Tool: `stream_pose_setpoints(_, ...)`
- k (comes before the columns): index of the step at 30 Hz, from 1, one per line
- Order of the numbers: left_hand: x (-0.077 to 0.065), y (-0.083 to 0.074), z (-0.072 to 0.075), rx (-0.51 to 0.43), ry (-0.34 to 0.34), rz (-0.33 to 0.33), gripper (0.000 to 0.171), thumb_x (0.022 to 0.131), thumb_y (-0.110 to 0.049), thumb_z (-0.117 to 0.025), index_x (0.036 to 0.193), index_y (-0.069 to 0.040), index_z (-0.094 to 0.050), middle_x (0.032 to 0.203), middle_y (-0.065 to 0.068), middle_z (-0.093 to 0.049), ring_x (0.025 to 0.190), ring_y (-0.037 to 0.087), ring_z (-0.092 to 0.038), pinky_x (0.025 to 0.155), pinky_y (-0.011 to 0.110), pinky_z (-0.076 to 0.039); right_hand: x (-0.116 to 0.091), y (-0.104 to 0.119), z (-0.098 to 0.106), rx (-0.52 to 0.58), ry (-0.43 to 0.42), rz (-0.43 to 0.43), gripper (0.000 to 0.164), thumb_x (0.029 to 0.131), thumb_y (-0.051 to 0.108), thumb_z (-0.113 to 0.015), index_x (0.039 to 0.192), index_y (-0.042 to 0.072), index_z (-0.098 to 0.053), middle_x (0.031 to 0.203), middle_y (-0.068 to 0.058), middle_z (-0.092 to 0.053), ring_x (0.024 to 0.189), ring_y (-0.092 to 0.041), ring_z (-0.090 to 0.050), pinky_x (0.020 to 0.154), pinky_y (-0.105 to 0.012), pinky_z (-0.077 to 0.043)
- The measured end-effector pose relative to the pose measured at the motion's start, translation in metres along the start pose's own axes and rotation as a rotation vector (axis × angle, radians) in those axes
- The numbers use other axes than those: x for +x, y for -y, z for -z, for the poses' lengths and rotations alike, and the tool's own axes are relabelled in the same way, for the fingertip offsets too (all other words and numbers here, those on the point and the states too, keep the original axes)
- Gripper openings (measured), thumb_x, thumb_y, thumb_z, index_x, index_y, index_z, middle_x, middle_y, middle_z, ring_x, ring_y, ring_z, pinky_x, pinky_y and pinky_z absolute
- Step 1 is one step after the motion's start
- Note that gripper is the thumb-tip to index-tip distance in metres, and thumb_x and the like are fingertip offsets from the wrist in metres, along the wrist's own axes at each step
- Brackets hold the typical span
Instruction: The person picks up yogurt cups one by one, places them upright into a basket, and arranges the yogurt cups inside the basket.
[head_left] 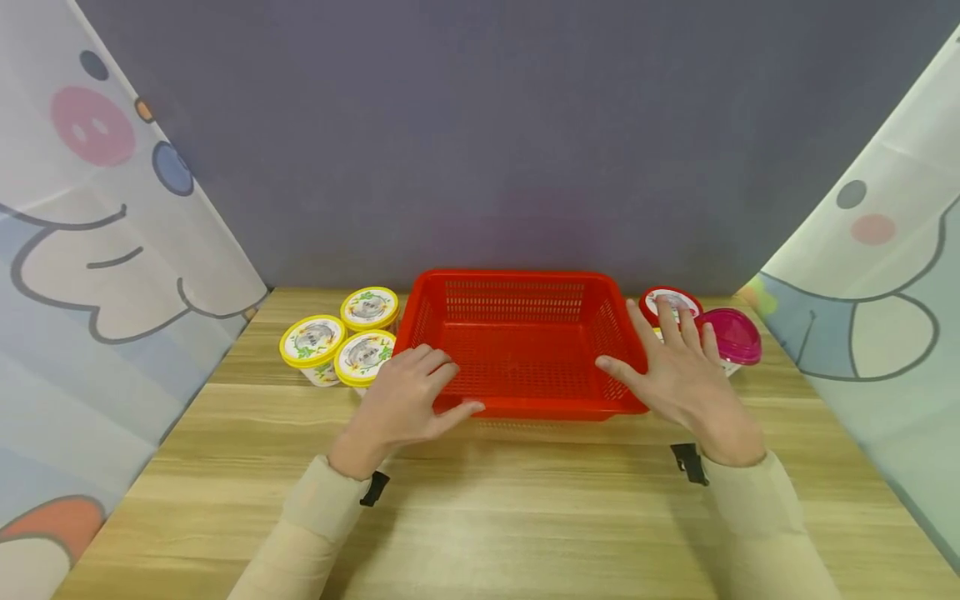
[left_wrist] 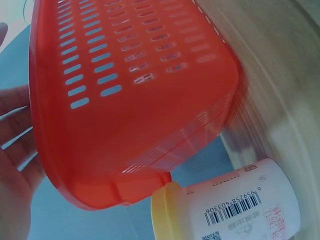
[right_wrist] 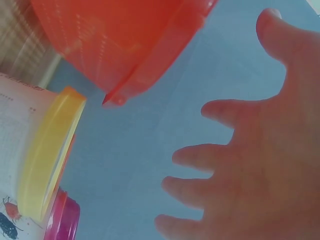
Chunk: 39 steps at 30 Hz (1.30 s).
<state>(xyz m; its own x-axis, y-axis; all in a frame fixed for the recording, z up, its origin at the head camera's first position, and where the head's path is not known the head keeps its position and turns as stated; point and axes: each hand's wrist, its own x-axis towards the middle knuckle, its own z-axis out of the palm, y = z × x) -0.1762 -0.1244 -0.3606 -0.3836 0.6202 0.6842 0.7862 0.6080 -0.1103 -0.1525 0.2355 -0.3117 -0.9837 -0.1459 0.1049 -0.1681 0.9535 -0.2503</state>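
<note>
A red plastic basket (head_left: 517, 407) with slotted walls stands on the wooden table, and no object shows inside it. My left hand (head_left: 405, 396) is over its front left corner, fingers loosely bent and thumb stretched along the front rim. In the left wrist view, the basket wall (left_wrist: 135, 90) hides the ends of those fingers. With fingers spread, my right hand (head_left: 678, 379) hovers by the front right corner and holds nothing. The right wrist view has this palm (right_wrist: 255, 165) apart from the basket (right_wrist: 115, 45).
Left of the basket stand three tubs with yellow lids (head_left: 312, 340). On the right are a red-lidded tub (head_left: 660, 293), a magenta-lidded one (head_left: 735, 333) and a yellow-lidded tub (right_wrist: 47, 160) partly behind my hand. A grey wall (head_left: 480, 150) rises behind; printed curtains flank the table (head_left: 510, 517).
</note>
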Motion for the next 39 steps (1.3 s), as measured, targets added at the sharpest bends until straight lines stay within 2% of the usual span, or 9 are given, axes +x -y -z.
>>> stream_pose_setpoints(5,-0.003,0.001,-0.003,0.019,0.000,-0.033,0.057,0.079,-0.058,-0.079,0.060,-0.012,-0.051,0.058,-0.004,-0.041,0.053,0.014,-0.037,0.049,0.026,-0.035,0.001,-0.002,0.000,0.002,0.002,-0.009,0.095,0.096,0.073,-0.042,0.165,0.015,-0.009,0.166,-0.030,0.000,0.147,-0.060,-0.001,0.113,-0.073,0.004)
stream_pose_setpoints(9,-0.005,-0.001,-0.008,0.051,0.023,-0.046,0.068,0.078,-0.065,-0.077,0.055,-0.017,-0.035,0.056,-0.007,-0.026,0.050,0.009,-0.026,0.047,0.022,-0.024,0.002,-0.005,0.001,0.012,0.009,-0.025,0.095,0.096,0.073,-0.041,0.165,0.016,-0.008,0.165,-0.030,0.002,0.148,-0.059,0.003,0.112,-0.073,0.005)
stream_pose_setpoints(12,-0.005,-0.002,-0.011,0.070,0.036,-0.047,0.071,0.080,-0.067,-0.074,0.055,-0.019,-0.029,0.056,-0.008,-0.020,0.050,0.007,-0.022,0.047,0.021,-0.019,0.002,-0.007,0.002,0.021,0.010,-0.038,0.095,0.096,0.073,-0.041,0.165,0.016,-0.008,0.165,-0.030,0.003,0.148,-0.058,0.006,0.112,-0.074,0.004)
stream_pose_setpoints(19,-0.005,-0.006,-0.013,0.092,0.056,-0.020,0.073,0.076,-0.059,-0.083,0.053,-0.019,-0.026,0.056,-0.008,-0.017,0.050,0.008,-0.019,0.048,0.022,-0.017,0.006,-0.011,0.003,0.014,0.015,-0.054,0.095,0.097,0.072,-0.041,0.164,0.014,-0.007,0.165,-0.030,0.004,0.147,-0.059,0.006,0.111,-0.075,0.002)
stream_pose_setpoints(29,-0.003,-0.005,-0.016,0.090,0.105,0.029,0.071,0.078,-0.063,-0.080,0.054,-0.019,-0.030,0.055,-0.007,-0.020,0.049,0.009,-0.023,0.048,0.023,-0.020,0.009,-0.019,0.001,0.034,0.008,-0.066,0.094,0.098,0.071,-0.041,0.164,0.011,-0.011,0.164,-0.032,0.006,0.147,-0.059,0.008,0.110,-0.075,0.005)
stream_pose_setpoints(39,-0.004,-0.001,-0.014,0.073,0.098,0.028,0.068,0.076,-0.061,-0.082,0.054,-0.019,-0.034,0.054,-0.008,-0.022,0.049,0.009,-0.027,0.047,0.023,-0.022,0.019,-0.039,0.004,-0.027,0.003,-0.059,0.092,0.098,0.069,-0.040,0.162,0.006,-0.017,0.160,-0.039,-0.002,0.144,-0.063,0.002,0.111,-0.075,0.004)
